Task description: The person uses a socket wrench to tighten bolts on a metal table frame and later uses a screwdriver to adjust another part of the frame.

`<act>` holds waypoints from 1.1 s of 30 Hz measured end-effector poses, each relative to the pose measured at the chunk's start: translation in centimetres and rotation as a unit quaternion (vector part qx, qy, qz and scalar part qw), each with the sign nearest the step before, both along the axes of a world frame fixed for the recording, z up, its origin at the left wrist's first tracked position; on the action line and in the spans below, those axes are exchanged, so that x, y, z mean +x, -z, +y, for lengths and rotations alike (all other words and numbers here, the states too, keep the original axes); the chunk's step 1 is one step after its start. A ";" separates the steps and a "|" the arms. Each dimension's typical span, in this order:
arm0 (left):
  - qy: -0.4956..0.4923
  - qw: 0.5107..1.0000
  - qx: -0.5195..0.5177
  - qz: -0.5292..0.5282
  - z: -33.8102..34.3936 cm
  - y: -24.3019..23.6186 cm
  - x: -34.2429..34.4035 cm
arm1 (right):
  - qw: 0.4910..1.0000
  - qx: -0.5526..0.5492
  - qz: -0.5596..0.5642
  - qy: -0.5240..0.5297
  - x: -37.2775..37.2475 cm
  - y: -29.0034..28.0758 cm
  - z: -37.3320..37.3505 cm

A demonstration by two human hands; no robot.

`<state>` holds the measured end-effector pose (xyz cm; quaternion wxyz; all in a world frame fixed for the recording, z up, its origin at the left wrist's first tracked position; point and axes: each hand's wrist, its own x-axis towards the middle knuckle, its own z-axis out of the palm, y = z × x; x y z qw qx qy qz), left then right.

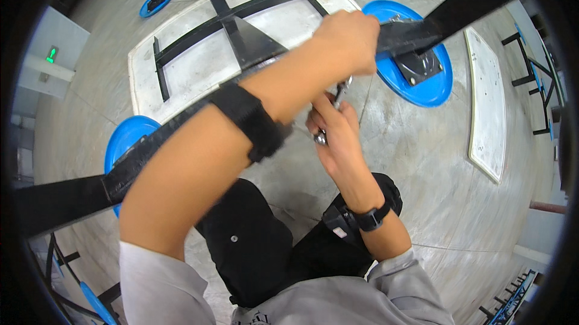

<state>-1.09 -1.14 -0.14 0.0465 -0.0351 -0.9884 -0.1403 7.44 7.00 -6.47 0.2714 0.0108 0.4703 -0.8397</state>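
Note:
My left hand (pixel 350 38) is closed over a black metal beam (pixel 404 36), beside a blue round seat (pixel 431 92). The far side of its fingers is hidden. Lower and nearer to me, my right hand (pixel 339 135) is closed around a shiny metal wrench (pixel 342 88). One end of the wrench sticks out above the fingers, close under the left hand, and the other end shows by the palm. A black mounting plate (pixel 417 66) joins the seat to the beam. Another blue seat (pixel 129 138) is at the beam's left part.
A white tabletop (pixel 142 77) lies on the floor beyond the beam, with a black frame (pixel 187 47) across it. Another white panel (pixel 487 114) lies to the right. More black frames with blue seats stand at the far right (pixel 534 71) and lower left (pixel 90 298).

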 end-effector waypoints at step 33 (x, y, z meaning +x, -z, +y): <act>-0.003 0.996 0.091 -0.012 0.1 0.0 0.3 | 0.974 0.024 -0.210 0.086 3.1 2.6 4.5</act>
